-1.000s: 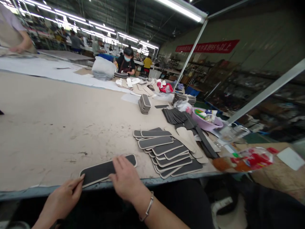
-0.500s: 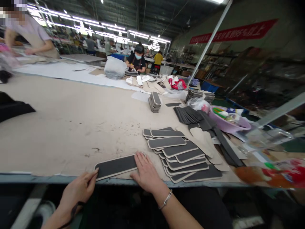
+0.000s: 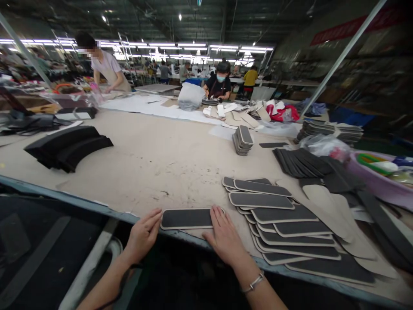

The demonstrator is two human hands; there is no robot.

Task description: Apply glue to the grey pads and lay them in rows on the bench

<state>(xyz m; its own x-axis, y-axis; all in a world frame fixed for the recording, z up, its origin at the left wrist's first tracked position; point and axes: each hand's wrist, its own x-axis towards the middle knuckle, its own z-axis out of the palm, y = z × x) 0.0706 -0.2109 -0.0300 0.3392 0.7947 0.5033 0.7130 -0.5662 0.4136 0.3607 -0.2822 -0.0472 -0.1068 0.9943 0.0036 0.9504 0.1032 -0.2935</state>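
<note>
You're apparently steadying the dark strip [image 3: 187,218] at the near edge of the tabletop [image 3: 155,150] — right hand [image 3: 227,239] flat, fingers extended; left hand [image 3: 143,234] at its left end, pinch unclear — next needing even pressure.

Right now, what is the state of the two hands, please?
Left hand: partly curled at the left end of the pale-edged dark strip; whether it grips cannot be told.
Right hand: open, laid over the strip's right end.

Beyond a long beige worktable [image 3: 145,137], rows of bright strip lights [image 3: 192,44] hang under a dark ceiling [image 3: 206,26]; to the worktable's right, a metal post [image 3: 342,60] slants before a dim wall [image 3: 297,47] with a red banner [image 3: 337,32].
</note>
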